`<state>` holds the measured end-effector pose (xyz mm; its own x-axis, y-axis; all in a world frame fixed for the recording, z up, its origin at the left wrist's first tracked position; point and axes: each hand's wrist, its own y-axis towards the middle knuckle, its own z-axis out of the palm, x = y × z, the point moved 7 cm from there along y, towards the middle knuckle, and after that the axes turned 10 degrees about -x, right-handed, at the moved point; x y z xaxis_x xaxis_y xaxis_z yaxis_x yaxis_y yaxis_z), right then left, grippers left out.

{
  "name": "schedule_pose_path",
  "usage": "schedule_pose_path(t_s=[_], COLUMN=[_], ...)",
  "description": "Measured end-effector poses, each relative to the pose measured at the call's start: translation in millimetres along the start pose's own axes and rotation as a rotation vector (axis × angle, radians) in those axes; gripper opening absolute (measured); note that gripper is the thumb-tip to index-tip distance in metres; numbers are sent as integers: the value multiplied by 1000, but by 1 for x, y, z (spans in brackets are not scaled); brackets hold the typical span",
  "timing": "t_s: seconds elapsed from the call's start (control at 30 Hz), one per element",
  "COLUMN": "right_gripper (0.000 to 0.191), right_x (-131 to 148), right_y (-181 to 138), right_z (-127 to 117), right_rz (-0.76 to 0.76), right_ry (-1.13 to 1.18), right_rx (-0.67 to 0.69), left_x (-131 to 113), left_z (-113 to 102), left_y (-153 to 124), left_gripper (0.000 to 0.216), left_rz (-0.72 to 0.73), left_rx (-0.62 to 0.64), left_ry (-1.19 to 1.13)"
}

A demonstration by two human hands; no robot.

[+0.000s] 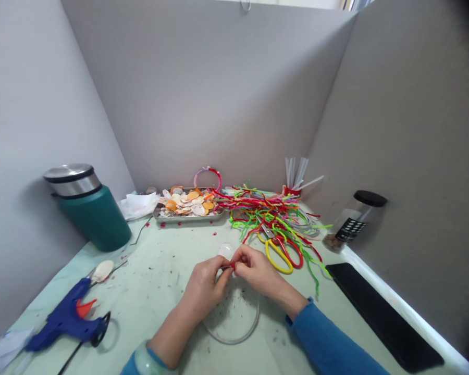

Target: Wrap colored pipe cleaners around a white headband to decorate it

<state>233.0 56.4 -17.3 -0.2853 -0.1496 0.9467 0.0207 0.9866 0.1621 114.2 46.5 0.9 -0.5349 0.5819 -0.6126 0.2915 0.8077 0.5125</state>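
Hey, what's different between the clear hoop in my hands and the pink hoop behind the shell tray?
Covering: the clear hoop is almost bare, with red only at its held end, while the pink hoop looks wrapped all along.
Pose: the clear hoop lies on the table; the pink hoop stands upright behind the shell tray.
Hold: the left hand and right hand pinch the clear hoop; no hand touches the pink hoop.
Both are thin curved bands.

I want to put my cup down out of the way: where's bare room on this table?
Most open: the mat between the glue gun, the green tumbler and the left hand. A smaller strip lies between the right hand and the black slab. Crowded: the back, with shell tray, pipe cleaners and scissors, and the clear hoop in the hands.
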Motion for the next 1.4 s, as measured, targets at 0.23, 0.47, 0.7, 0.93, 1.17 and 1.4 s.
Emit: schedule_pose_path(t_s=[0.23,0.47,0.7,0.93,1.17,1.4], right_gripper=[11,13,10,10,8,4], right_x=[-7,-8,-5,-3,-5,-4], right_y=[2,1,1,1,1,-2], right_z=[0,0,-1,0,2,6], right_rz=[53,147,140,105,116,17], right_ry=[1,53,33,43,55,-10], right_rx=[63,29,-4,-4,21,57], left_x=[-6,-5,-2,10,14,28], left_z=[-6,-3,-2,5,8,14], left_y=[2,1,2,1,2,2], left_gripper=[14,15,10,10,12,18], left_rz=[61,53,-3,-167,-257,-385], left_rx=[-56,-15,-7,52,71,103], left_ry=[-28,-52,-53,-150,-241,-311])
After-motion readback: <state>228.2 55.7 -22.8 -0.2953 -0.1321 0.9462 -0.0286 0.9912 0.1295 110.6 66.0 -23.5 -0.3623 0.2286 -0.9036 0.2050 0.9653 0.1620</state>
